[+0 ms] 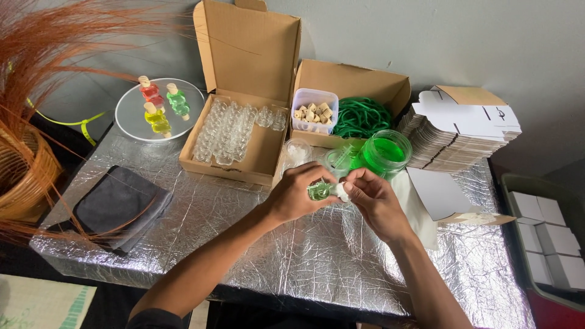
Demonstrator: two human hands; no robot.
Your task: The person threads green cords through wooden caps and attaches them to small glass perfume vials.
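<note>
Left hand (297,194): fingers curled around a small glass bottle (319,191), pinching it above the middle of the table (304,256).
Right hand (373,201): fingertips pinched on a white bit at the bottle's end, touching the left hand's fingers.
Small glass bottle: holding green liquid, lying sideways between both hands, just in front of the green jar (385,152).
Green jar: clear, round, filled with green liquid, near the back edge, right of centre.
Open cardboard box (244,122): at the back edge, lid up, rows of empty clear bottles (226,131) inside.
Second box (359,97): right of the first, holding green cord (362,117) and a clear tub of corks (314,111).
Round mirror tray (131,116): back left corner, carrying red, green and yellow filled bottles (161,103).
Grey cloth (119,207): folded, by the left edge.
Stack of flat white cartons (460,131): back right corner.
Folded white boxes (548,237): in a bin off the right edge.
Woven basket (21,176): off the left edge, with reddish dry grass above.
</note>
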